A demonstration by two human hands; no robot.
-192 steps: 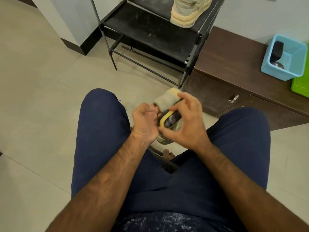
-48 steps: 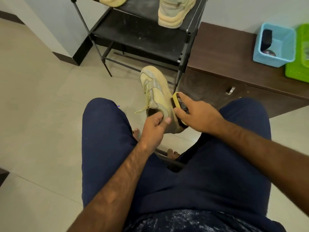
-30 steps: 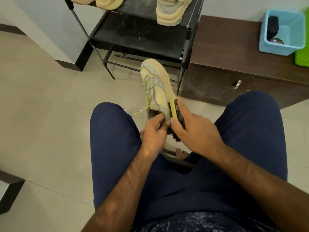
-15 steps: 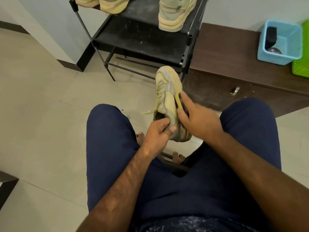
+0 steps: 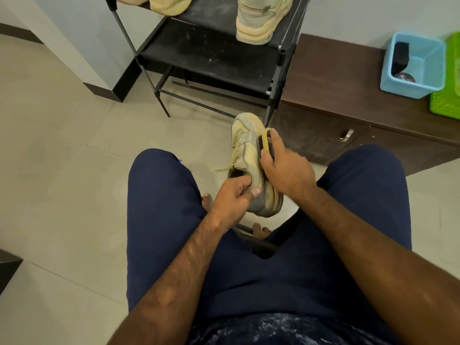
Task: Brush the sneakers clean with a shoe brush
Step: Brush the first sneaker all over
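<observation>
Before the shoe rack (image 5: 211, 58), between the legs (image 5: 161, 207): the sneaker (image 5: 249, 155), pale yellow and soiled, is held in the air above the floor tiles (image 5: 74, 170); its toe points at the right front leg of the rack and its heel comes toward the person.
Shoe brush (image 5: 265, 143): a yellow body with dark bristles, laid with the bristles on the right side of the sneaker, toward the toe end.
Right hand (image 5: 286, 170): it grips the brush from behind; the fingers are curled over the yellow back, one finger reaches to the far end, and the thumb lies on the edge beside the sneaker.
Left hand (image 5: 231, 197): it holds the heel part; the fingers go into the opening and the thumb presses on the outside, so the collar is pinched between them.
Lace (image 5: 224, 168): one loose end hangs out to the left of the sneaker.
On the rack: black dusty shelves; a second sneaker (image 5: 258, 18) of the same colour stands on the upper shelf at the right, and more pale shoes (image 5: 161, 5) at the left are cut by the frame edge.
Right of the rack: a brown cabinet (image 5: 331, 70) just beside it; on its top stands a blue basket (image 5: 410, 90) with a dark oblong thing (image 5: 400, 57) and a small round thing (image 5: 403, 77) inside, and a green basket (image 5: 445, 105) is close beside the blue one.
Nearer than the rack: the legs wear navy trousers, and bare toes (image 5: 260, 231) show on the floor below the sneaker.
</observation>
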